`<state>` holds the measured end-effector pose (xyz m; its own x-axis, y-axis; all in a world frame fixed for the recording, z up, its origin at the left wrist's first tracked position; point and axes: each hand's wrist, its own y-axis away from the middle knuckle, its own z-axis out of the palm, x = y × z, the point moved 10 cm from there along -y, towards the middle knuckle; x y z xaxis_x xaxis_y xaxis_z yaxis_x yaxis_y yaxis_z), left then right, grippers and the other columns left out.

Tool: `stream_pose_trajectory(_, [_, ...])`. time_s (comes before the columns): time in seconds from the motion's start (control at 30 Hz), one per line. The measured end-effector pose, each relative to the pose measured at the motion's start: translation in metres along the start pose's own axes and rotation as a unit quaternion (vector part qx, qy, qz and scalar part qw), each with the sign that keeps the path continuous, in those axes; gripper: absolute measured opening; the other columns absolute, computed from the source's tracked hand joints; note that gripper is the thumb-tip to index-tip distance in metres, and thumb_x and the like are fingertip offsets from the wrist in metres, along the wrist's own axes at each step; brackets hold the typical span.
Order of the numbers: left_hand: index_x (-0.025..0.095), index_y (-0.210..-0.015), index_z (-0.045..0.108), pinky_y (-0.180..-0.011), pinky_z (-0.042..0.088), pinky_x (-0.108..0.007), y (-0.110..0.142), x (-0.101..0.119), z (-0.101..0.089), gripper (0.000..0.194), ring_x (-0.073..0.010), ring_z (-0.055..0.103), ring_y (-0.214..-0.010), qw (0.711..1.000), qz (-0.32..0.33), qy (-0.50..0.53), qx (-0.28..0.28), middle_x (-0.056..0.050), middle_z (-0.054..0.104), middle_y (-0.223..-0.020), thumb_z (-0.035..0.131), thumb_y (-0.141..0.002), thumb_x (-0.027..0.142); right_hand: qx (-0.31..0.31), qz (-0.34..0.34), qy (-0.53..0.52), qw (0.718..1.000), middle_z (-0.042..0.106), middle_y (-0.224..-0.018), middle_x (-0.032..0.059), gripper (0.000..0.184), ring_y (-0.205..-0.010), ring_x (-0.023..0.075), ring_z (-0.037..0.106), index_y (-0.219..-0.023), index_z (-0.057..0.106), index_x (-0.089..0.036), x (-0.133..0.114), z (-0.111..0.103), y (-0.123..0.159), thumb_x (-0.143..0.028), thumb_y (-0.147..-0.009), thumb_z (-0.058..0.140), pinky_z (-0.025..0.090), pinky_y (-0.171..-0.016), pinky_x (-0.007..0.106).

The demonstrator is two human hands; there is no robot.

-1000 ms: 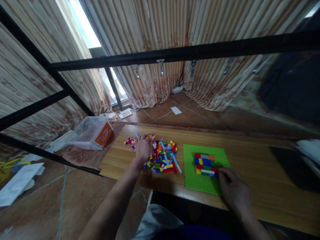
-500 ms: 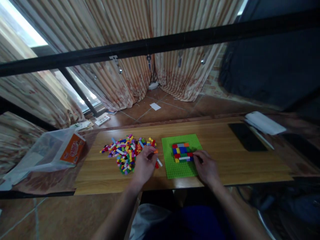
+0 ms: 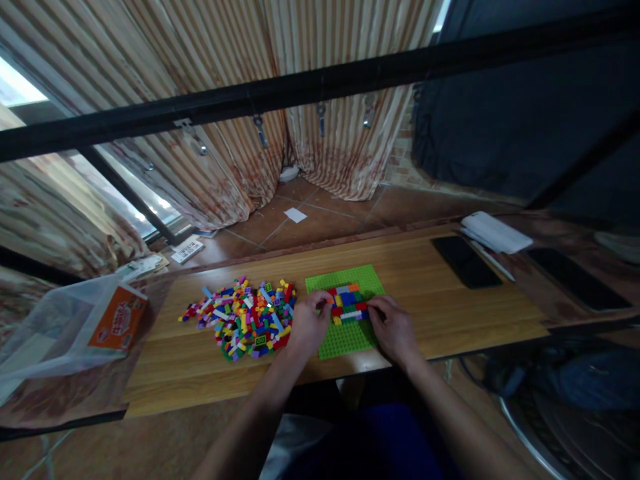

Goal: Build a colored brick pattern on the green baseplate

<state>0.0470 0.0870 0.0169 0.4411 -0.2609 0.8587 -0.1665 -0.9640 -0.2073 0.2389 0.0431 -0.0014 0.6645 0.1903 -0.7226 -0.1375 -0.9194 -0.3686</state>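
Observation:
A block of coloured toy bricks (image 3: 351,299) stands on the green baseplate (image 3: 345,343). At its left side my left hand (image 3: 311,321) pinches a small orange brick (image 3: 330,299) between thumb and fingertips. My right hand (image 3: 393,327) is at the right side of the built bricks, its fingers closed together at their edge by a red brick. Whether the right fingers grip that brick or only touch it, I cannot tell. Left of the baseplate lies a heap of loose bricks (image 3: 245,313) in many colours.
The wooden tabletop (image 3: 170,360) carries the bricks and a black tablet-like slab (image 3: 466,262). A clear plastic bin (image 3: 55,327) with an orange label stands on the left. On the far right lie a white object (image 3: 497,232) and another dark slab (image 3: 579,279). A black bar (image 3: 300,90) crosses above.
My left hand has carried the orange brick from beside the heap to the left edge of the built bricks. My right hand stays at their right edge. The view has shifted right.

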Motion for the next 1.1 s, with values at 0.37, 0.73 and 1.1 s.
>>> stream_pose_trajectory(0.37, [0.022,-0.079,0.067,-0.078,0.05,-0.027,-0.012,0.015,0.011,0.018,-0.0139,0.063,-0.08,0.997,0.062,-0.055,-0.003,-0.001,0.066,-0.083,0.055,-0.079,0.008,0.004,0.001,-0.01,1.0,0.065,-0.093,0.008,0.022,-0.088,0.0205,0.062,-0.086,0.066,-0.021,-0.001,0.0,-0.001,-0.026,-0.088,0.045,0.051,-0.081,0.037])
stream_pose_trajectory(0.73, [0.024,-0.081,0.07,-0.082,0.05,-0.031,-0.009,0.015,0.021,0.014,-0.0168,0.064,-0.085,0.992,0.057,-0.109,-0.028,-0.001,0.069,-0.085,0.06,-0.08,0.014,0.0,0.001,-0.002,1.0,0.065,-0.091,0.0075,0.022,-0.087,0.0203,0.062,-0.086,0.066,-0.021,-0.003,0.0,-0.001,-0.025,-0.089,0.045,0.051,-0.08,0.036])
stream_pose_trajectory(1.1, [0.024,-0.084,0.072,-0.083,0.052,-0.035,-0.006,0.008,0.017,0.017,-0.0187,0.068,-0.084,0.995,0.028,-0.092,-0.02,-0.002,0.074,-0.087,0.058,-0.082,0.015,-0.002,-0.004,-0.001,1.0,0.065,-0.093,0.008,0.022,-0.087,0.0204,0.061,-0.087,0.065,-0.021,-0.004,-0.001,-0.001,-0.026,-0.089,0.044,0.051,-0.08,0.037])
